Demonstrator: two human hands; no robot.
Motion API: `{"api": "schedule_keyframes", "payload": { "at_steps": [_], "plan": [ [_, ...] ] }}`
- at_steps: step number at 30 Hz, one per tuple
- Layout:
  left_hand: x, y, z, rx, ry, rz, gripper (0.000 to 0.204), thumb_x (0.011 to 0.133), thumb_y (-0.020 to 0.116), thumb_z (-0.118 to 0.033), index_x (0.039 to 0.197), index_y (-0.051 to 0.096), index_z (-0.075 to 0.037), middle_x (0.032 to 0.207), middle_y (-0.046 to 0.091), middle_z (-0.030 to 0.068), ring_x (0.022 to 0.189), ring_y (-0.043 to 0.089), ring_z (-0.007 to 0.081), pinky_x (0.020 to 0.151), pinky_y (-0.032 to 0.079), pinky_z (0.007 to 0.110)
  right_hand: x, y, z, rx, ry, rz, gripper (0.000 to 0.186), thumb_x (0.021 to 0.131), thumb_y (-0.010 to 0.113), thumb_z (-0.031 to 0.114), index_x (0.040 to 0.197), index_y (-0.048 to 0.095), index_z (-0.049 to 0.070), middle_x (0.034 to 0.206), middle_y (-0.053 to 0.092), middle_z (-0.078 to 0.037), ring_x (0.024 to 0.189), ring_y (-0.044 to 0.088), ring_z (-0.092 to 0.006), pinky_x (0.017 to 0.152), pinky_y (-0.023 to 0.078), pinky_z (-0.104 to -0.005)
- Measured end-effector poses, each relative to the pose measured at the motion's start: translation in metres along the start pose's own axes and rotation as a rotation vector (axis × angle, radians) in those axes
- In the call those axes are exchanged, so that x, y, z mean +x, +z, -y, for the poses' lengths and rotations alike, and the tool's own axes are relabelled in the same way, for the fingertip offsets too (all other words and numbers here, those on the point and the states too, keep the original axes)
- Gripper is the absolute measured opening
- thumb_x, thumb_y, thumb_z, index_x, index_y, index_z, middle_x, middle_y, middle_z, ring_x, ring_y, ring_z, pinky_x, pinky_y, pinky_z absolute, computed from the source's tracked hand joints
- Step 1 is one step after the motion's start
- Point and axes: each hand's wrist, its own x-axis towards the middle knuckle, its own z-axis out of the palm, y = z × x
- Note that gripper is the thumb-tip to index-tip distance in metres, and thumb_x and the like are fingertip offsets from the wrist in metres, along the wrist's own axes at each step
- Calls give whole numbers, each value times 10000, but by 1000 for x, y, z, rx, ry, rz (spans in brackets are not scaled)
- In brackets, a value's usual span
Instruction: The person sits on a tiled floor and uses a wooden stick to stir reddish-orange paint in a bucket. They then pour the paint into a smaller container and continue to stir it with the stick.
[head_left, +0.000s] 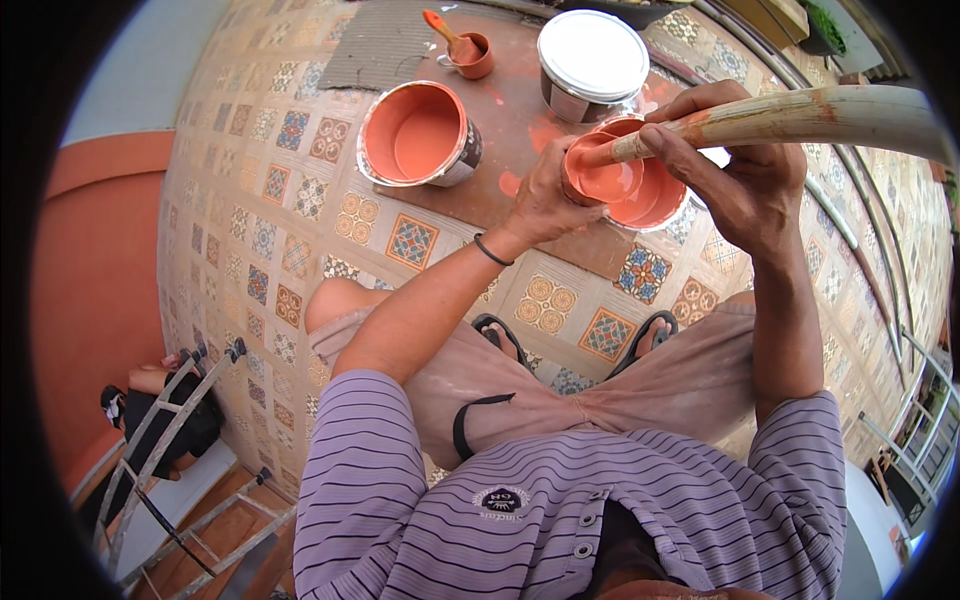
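Observation:
My left hand (543,200) is wrapped round a small cup (612,188) of orange-red paint. In my right hand (752,180) is a thick pale stick (800,118) with orange smears, gripped between thumb and fingers. Its lower end reaches into the cup and is coated in paint. Just behind and below the cup stands a paint bucket (662,200) with orange-red paint inside, partly hidden by my hands and the cup. To the left, a second open bucket (412,132) has orange-coated walls and a pale rim.
A white-lidded bucket (594,55) stands at the back. Near it, a paintbrush (452,38) leans in a small orange cup (477,66). These rest on a paint-spotted brown board (508,112) over patterned tiles (545,303). At lower left are a metal ladder (165,440) and another person (185,415).

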Motion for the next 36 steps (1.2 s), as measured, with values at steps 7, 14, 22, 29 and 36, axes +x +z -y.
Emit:
{"api": "schedule_keyframes", "payload": {
  "at_steps": [7,14,22,29,36],
  "plan": [
    [1,-1,-3,-19,-8,4,986,734,1023,-169,1558,486,-104,1497,625,153,1379,673,354,1134,592,480,1,2,3,39,17,83,125,965,898,40,1034,819,-27,1006,784,-92,872,763,-168,701,592,-317],
    [1,-1,-4,22,28,7,990,735,1030,-179,1559,488,-102,1499,624,154,1375,677,357,1128,597,479,0,1,5,-37,38,94,110,983,883,21,1034,808,-42,1081,787,-101,920,780,-156,737,627,-300],
    [2,0,-1,39,93,-14,999,737,1035,-195,1559,476,-100,1486,626,161,1378,674,363,1124,595,491,-1,1,3,-141,-9,20,150,979,882,16,1093,802,-42,1058,786,-122,927,787,-177,772,640,-310],
    [2,1,3,-19,54,-7,1007,737,1042,-213,1560,473,-93,1493,626,171,1383,670,370,1135,590,497,0,1,1,27,100,-9,144,970,896,32,1063,810,-36,1036,788,-120,895,776,-181,721,619,-316],
    [1,0,6,12,60,0,1008,737,1041,-209,1561,472,-95,1501,624,168,1383,674,371,1133,594,497,0,0,3,-19,55,129,152,965,892,19,1081,814,-41,1051,779,-132,909,779,-184,726,633,-303]
  ]
}}
